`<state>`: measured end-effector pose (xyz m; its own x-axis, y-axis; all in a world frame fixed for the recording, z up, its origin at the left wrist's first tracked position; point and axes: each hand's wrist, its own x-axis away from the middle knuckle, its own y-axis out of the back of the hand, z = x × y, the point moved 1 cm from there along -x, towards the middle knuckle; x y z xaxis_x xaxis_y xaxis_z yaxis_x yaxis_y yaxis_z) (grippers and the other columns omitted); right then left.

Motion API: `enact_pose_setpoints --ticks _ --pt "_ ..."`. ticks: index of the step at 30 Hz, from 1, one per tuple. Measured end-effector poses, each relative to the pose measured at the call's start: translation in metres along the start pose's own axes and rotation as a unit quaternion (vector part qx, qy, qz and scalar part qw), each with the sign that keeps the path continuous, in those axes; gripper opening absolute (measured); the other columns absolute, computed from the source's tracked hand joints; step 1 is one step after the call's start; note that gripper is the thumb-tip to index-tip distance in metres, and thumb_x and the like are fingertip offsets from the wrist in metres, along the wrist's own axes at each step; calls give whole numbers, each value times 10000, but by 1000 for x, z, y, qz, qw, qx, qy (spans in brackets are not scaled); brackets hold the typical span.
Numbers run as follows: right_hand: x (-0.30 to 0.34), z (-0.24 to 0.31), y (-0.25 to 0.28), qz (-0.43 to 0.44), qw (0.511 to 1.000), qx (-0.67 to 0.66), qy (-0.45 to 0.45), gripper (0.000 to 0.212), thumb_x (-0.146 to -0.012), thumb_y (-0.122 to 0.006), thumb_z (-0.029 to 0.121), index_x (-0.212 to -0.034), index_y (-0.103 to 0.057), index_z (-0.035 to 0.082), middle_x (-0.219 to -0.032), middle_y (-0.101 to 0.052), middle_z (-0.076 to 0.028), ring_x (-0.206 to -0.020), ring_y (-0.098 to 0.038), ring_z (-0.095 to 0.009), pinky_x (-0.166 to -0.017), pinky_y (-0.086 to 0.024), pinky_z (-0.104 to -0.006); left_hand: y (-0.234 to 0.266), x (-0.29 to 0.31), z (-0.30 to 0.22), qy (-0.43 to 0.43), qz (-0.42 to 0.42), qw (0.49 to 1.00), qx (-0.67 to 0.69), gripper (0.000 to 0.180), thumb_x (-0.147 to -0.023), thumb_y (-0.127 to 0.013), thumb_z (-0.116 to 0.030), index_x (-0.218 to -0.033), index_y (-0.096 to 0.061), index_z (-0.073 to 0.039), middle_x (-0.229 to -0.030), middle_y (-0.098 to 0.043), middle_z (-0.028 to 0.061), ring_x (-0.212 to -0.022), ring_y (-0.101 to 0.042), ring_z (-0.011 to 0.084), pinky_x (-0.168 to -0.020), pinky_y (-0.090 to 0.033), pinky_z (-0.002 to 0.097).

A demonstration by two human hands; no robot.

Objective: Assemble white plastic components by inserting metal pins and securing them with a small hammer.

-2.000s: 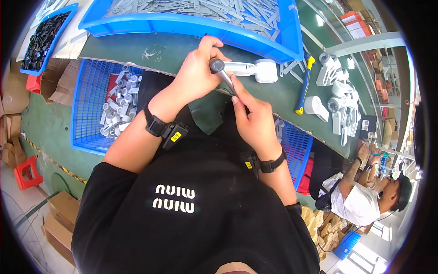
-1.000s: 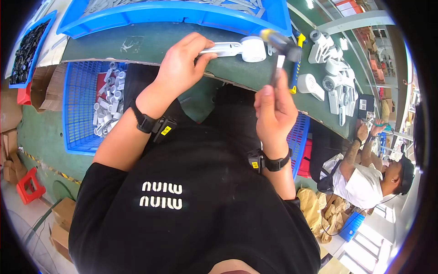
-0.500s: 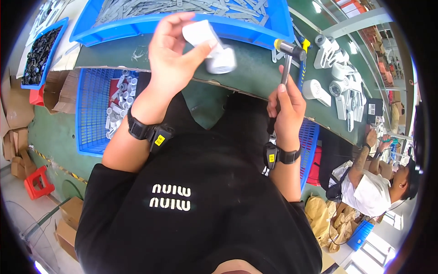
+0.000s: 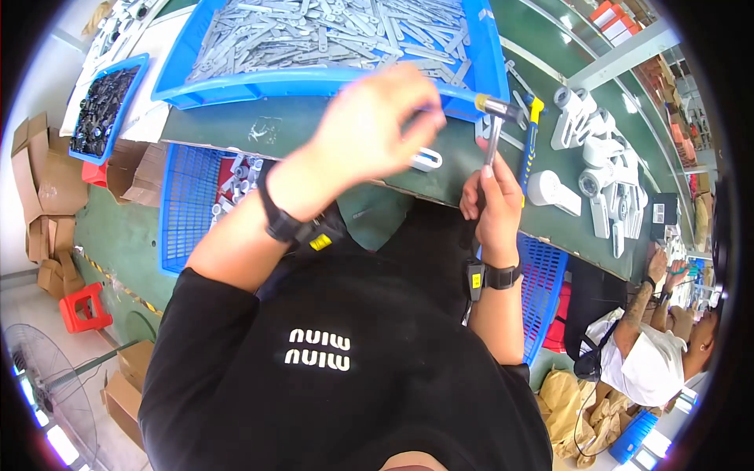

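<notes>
By the near right corner of the blue tray [image 4: 220, 93], I see the hammer [image 4: 494, 133], handle running back from the tray, head crosswise, yellow end left. The right hand [image 4: 496, 206] has its grip clamped on the handle. Before the tray's near wall, the left hand [image 4: 377, 122], blurred, partly hides a white part [image 4: 428, 159] on the bench [image 4: 263, 129]; I cannot tell its grip. Right of the tray lie a blue-yellow tool [image 4: 531, 145] and white pieces [image 4: 603, 153].
</notes>
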<state>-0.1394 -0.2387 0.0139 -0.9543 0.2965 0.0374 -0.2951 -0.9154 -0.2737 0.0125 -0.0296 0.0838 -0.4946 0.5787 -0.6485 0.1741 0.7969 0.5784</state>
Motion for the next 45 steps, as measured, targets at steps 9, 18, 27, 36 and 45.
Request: enact_pose_setpoints --ticks 9,18,27,36,45 --pt "0 1 9 50 998 -39 2 411 -1135 -575 144 -1508 -581 -28 -729 -518 -1 -560 -445 -72 -506 -415 -247 84 -91 176 141 275 897 -314 208 -960 -718 -180 -1115 -799 -67 -1040 -810 177 -1008 -775 377 -901 -606 485" --pt "6 -6 10 41 999 -15 -5 366 -1129 -601 123 -1461 -611 -32 -738 -527 12 -593 -448 -56 -526 -407 -236 36 -148 187 135 364 883 -264 221 -955 -742 -163 -1151 -809 -85 -1143 -808 161 -1109 -760 357 -959 -603 475" --pt "12 -12 10 25 1000 12 7 376 -1116 -624 109 -1475 -639 -1 -739 -552 48 -602 -479 -35 -544 -391 -214 -17 -172 214 109 356 877 -305 431 -903 -874 -338 -1154 -794 3 -1141 -798 229 -1089 -756 407 -939 -604 483" --pt "15 -26 13 35 975 170 138 328 -1003 -717 44 -1325 -779 31 -677 -515 55 -627 -469 -47 -587 -375 -260 -14 -163 238 151 291 876 -354 547 -825 -944 -279 -1276 -771 -23 -1154 -809 158 -1104 -764 348 -950 -606 461" --pt "16 -21 6 20 985 129 113 294 -1003 -722 50 -1286 -797 30 -682 -512 59 -634 -463 -43 -585 -373 -261 -9 -148 250 106 262 905 -317 606 -830 -764 -73 -1433 -706 -85 -1216 -793 141 -1173 -745 357 -991 -605 454"
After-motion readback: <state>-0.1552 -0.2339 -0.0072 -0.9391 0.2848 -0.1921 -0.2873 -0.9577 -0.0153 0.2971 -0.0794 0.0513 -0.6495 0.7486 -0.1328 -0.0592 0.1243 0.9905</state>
